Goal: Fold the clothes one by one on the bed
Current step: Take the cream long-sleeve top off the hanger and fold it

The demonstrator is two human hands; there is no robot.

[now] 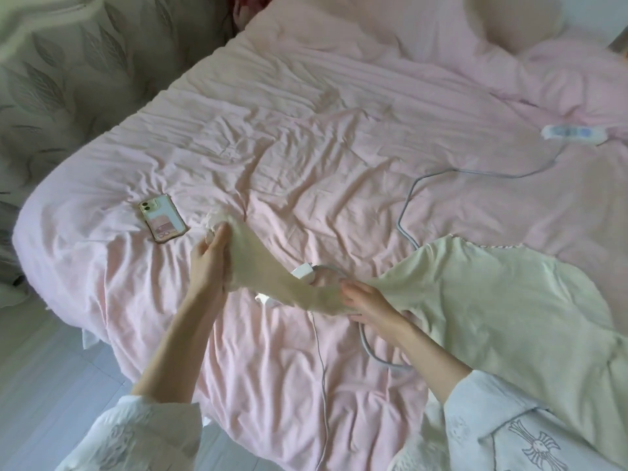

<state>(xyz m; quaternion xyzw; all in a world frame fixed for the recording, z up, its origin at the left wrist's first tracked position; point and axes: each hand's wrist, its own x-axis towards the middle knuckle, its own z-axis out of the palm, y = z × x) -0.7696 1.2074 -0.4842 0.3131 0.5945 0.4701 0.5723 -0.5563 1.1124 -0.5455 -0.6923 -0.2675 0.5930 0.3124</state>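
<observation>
Both hands, the left hand [209,256] pinching the cuff and the right hand [365,300] gripping mid-sleeve, stretch the pale cream long-sleeved cotton top [492,300] flat on the pink bed [306,130] to fold.

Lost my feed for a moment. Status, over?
Left hand grips sleeve cuff; right hand holds sleeve near shoulder. Cream top unfolded, sleeve stretched out. Charger and cable under garment.

I'm scanning for lettering and nothing is reading clearly: the phone case [163,218] is showing what might be digits, too blurred, and the controller [569,133] is showing only blue smudges.
</observation>
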